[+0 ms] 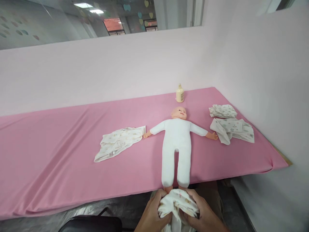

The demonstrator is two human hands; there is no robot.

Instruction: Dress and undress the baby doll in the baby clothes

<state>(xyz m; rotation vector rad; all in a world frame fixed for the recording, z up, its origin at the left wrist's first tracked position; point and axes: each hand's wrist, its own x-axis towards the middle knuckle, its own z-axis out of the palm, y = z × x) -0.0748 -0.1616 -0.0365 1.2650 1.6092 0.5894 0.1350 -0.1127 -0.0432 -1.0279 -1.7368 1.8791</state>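
A baby doll with a white cloth body lies on its back, arms spread, feet toward me at the table's front edge. Right by its feet, both my hands grip a bunched white printed baby garment. My left hand is closed on the garment's left side. On the other side, my right hand has its fingers wrapped into the cloth. The garment hides part of the doll's feet; whether it touches them I cannot tell.
The table has a pink cover. A white printed garment lies left of the doll. To the right are a folded cloth and another printed cloth. A cream pump bottle stands beyond the doll's head. A black chair is at lower left.
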